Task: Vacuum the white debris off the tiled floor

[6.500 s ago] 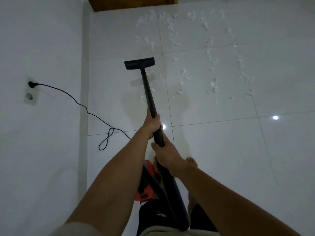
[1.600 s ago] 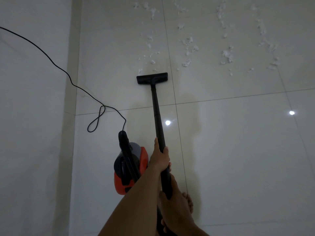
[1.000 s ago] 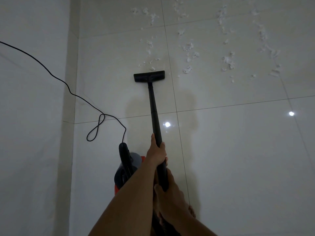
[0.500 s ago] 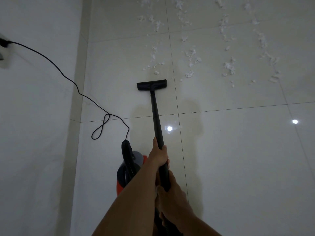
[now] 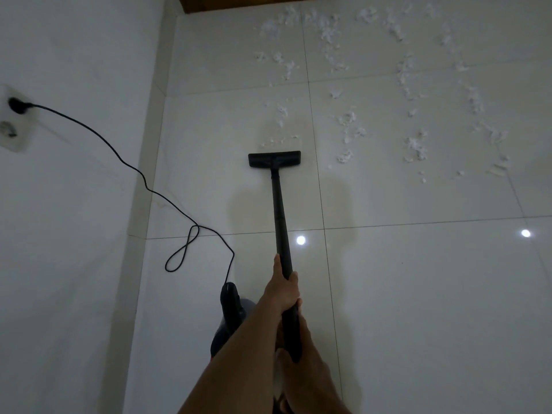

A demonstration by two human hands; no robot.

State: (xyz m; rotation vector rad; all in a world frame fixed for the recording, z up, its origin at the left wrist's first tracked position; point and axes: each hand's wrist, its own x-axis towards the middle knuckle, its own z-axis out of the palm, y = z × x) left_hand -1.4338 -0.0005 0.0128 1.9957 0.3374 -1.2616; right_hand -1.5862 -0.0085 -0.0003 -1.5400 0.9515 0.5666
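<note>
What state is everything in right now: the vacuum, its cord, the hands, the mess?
Power cord: plugged into the wall socket, looped on the tiled floor.
White debris: scattered, not yet picked up.
Floor head: flat on the floor, just short of the debris.
Left hand: grips the wand.
Right hand: grips the wand lower down.

We have open tiled floor (image 5: 418,294) to our right; on the left the wall (image 5: 74,264), looped cord (image 5: 193,228) and vacuum body (image 5: 231,306) crowd us.
</note>
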